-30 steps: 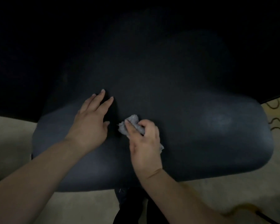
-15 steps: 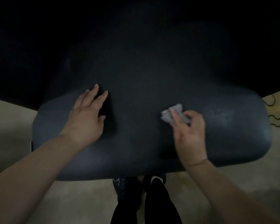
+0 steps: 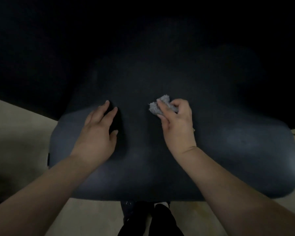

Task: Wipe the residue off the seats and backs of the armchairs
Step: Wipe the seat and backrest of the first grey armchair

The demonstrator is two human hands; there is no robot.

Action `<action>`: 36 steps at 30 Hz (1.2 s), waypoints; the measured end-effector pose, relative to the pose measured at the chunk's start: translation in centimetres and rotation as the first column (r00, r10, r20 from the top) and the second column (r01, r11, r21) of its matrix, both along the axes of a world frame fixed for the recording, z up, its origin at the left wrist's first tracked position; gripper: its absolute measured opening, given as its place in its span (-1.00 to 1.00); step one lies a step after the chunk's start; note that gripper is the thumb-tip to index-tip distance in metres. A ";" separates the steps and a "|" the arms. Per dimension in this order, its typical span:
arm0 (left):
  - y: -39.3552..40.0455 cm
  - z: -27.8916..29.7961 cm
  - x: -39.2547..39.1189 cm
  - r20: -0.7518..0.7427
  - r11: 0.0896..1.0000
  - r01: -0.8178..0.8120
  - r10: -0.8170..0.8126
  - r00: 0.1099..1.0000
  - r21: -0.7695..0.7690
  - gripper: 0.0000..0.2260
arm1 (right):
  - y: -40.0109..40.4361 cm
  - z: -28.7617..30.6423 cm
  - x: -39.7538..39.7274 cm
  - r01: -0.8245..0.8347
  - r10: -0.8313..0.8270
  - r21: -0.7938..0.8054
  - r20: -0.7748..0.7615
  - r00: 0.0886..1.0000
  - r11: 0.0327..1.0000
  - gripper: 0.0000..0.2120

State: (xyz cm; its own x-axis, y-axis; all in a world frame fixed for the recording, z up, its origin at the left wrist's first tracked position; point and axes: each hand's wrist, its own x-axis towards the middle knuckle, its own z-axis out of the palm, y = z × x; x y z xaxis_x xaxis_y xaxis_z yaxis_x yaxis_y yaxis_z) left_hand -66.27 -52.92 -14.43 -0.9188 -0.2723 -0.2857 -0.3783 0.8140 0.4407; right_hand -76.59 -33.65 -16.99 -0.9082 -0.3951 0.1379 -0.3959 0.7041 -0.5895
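Right now the dark seat (image 3: 160, 167) is filling most of the view, its rounded front edge lying nearest the camera and its far part fading into shadow. Pale floor (image 3: 15, 125) is showing to the left of the seat and below its front edge. On the seat's left half the left hand (image 3: 96, 132) is pressing down flat, fingers spread loosely, holding nothing. Near the seat's middle the right hand (image 3: 177, 123) is bearing down, fingers curled tight around a crumpled grey cloth (image 3: 157, 105), which is touching the seat and poking out past the fingertips.
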 end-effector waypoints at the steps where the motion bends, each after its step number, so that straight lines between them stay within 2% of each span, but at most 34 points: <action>1: -0.3 0.0 0.2 0.008 1.000 -0.014 0.014 1.000 -0.001 -0.42 | -0.5 0.0 -0.3 -0.016 0.016 -0.001 -0.001 1.000 1.000 -0.62; 8: -1.6 0.3 0.7 0.020 0.999 -0.042 0.042 0.999 0.009 -0.42 | -5.9 -0.5 -4.9 -0.112 0.112 -0.018 0.000 0.994 0.994 -0.63; 13: -2.2 0.9 1.4 0.028 0.992 -0.121 0.120 0.992 0.037 -0.44 | -11.1 -1.5 -8.8 -0.101 0.104 -0.065 0.051 0.993 0.993 -0.82; 15: -2.6 1.0 1.9 0.039 0.990 -0.137 0.135 0.990 0.039 -0.44 | -12.8 -1.6 -10.0 -0.127 0.127 0.013 -0.027 0.992 0.992 -0.88; 18: -3.0 0.9 2.6 0.064 0.991 -0.129 0.127 0.990 0.040 -0.41 | -15.9 -1.9 -10.8 -0.204 0.205 -0.050 0.006 0.979 0.978 -0.89; 22: -3.4 0.7 2.8 0.066 0.991 -0.122 0.119 0.991 0.057 -0.38 | -19.3 -2.3 -11.3 -0.248 0.249 0.050 -0.013 0.969 0.968 -0.76; 24: -3.5 0.7 2.7 0.063 0.992 -0.116 0.112 0.992 0.059 -0.38 | -21.1 -2.4 -10.7 -0.343 0.339 0.049 0.081 0.937 0.938 -0.85; 26: -3.4 0.5 2.8 0.064 0.992 -0.113 0.110 0.992 0.056 -0.38 | -22.1 -2.7 -10.0 -0.421 0.402 0.115 0.156 0.902 0.900 -0.80; 27: -3.4 0.5 2.9 0.066 0.991 -0.122 0.118 0.991 0.056 -0.38 | -22.0 -2.7 -9.2 -0.493 0.466 0.183 0.172 0.868 0.851 -0.74; 29: -3.2 0.3 3.1 0.066 0.989 -0.140 0.136 0.988 0.048 -0.39 | -20.8 -2.8 -7.5 -0.595 0.581 0.215 0.129 0.803 0.775 -0.76; 33: -2.9 0.4 3.5 0.077 0.985 -0.170 0.167 0.983 0.039 -0.43 | -14.6 -2.0 -4.9 -0.726 0.718 0.139 0.115 0.687 0.673 -0.80; 36: -2.5 0.8 4.4 0.115 0.985 -0.170 0.165 0.980 0.039 -0.44 | -9.4 -0.8 -5.2 -0.713 0.696 0.143 0.158 0.701 0.686 -0.81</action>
State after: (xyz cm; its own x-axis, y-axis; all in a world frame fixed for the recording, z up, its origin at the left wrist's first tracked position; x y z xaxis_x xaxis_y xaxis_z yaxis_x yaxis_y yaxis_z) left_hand -61.87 -55.43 -13.65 -0.8231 -0.4032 -0.3999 -0.5563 0.7137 0.4256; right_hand -81.74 -43.02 -17.75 -0.3559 -0.9322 -0.0654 -0.7743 0.3334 -0.5379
